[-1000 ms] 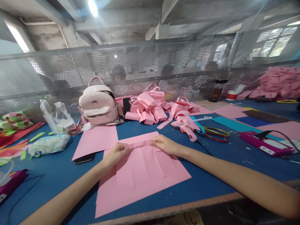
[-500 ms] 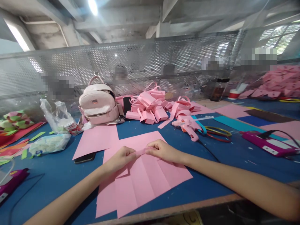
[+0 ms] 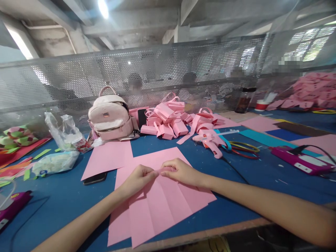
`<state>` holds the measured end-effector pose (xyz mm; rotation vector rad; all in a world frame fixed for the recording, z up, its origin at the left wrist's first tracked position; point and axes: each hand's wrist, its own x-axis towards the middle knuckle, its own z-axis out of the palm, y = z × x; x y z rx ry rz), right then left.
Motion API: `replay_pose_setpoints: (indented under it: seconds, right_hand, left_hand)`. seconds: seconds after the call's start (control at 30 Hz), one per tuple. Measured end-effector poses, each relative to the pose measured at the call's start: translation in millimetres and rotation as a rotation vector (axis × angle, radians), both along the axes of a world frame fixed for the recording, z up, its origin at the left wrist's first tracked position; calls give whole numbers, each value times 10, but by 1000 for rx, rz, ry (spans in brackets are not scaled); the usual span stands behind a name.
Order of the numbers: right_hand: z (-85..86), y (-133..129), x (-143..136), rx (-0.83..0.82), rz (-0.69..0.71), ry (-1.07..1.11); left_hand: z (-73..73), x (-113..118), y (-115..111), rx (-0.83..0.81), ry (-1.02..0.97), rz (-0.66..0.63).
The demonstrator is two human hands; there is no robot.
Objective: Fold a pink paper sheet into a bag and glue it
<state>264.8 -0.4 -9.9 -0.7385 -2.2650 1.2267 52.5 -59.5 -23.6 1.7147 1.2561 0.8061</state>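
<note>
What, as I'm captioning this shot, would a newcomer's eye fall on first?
Probably the person's two hands, left hand and right hand, close together low in the middle, pinching the far edge of a creased pink sheet. Beyond them, a heap of folded pink paper stands out on the blue table, with a pale backpack to its left and a pink glue gun nearer, to its right.

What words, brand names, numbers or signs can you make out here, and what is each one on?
None can be read for certain.
Red-and-white box: print too blurred.
Badge on the backpack: too small.
Left purple device: yellow marking, unreadable.
Right purple device: pale patches, no legible lettering.
Creased pink sheet: no writing visible.
</note>
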Motion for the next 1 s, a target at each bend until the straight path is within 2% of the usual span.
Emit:
replay_pose_setpoints:
  seconds: [0.27,0.53,0.8,1.0]
  right_hand:
    - [-40,77,3,35,8,1]
    - [-28,295,137,103,-69,3]
    - [-18,263,142,87,-63,8]
    - [27,275,167,100,-104,45]
  left_hand:
    - [72,78,-33,21,-8,17]
    - [38,-97,54,26,-24,116]
    - [104,-75,23,128,-4,197]
    - [55,-113,61,46,-29,154]
